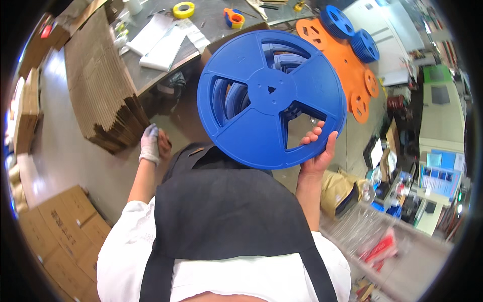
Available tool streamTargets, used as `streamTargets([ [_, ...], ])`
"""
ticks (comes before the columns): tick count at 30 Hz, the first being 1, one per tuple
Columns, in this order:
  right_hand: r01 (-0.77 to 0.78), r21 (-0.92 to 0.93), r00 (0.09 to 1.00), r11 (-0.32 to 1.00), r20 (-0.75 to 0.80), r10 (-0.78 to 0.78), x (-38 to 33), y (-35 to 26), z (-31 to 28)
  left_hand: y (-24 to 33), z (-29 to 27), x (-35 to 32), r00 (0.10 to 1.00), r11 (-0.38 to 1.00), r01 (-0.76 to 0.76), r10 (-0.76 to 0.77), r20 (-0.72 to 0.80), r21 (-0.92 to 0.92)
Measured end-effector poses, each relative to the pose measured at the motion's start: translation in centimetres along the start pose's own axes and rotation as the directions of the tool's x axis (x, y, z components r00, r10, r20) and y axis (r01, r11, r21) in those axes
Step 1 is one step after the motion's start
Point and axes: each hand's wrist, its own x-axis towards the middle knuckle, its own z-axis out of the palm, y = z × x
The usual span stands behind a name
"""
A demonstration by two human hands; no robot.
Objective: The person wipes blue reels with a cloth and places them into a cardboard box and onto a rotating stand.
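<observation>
Reel [261,90] lifted, right hand [318,151] grasping its lower rim; left hand [151,144] hangs curled, empty. Next: steady, two-handed placement likely.

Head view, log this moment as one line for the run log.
right hand: gripping blue reel by rim, raised | left hand: gloved, lowered near cardboard stack

Grey workbench [211,20]: yellow tape roll [183,9], orange tape dispenser [234,18], white sheets [162,43], orange reels [347,65].
</observation>
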Motion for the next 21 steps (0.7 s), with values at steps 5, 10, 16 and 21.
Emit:
streamTargets([
  [5, -0.211, -0.109, 0.976, 0.971, 0.036, 0.216, 5.5, -5.2, -0.7, 8.1, 13.9, -7.4, 0.957, 0.902, -0.29, 0.272, -0.1, -0.319],
  [10, -0.465, -0.206, 0.875, 0.861, 0.041, 0.482, 9.0, -8.0, -1.9, 14.5, 26.5, -14.6, 0.76, 0.771, -0.577, 0.628, -0.169, 0.271],
  [16, -0.516, -0.421, 0.79, 0.746, 0.104, 0.605, 10.7, -8.3, -1.0, 14.5, 40.9, -18.4, 0.348, 0.169, -0.893, 0.847, 0.403, 0.417],
  [21, -0.37, -0.624, 0.832, 0.688, 0.106, 0.544, 12.1, -11.6, 1.4, 11.9, 39.4, -12.9, 0.532, 0.331, -0.736, 0.822, 0.203, 0.59],
])
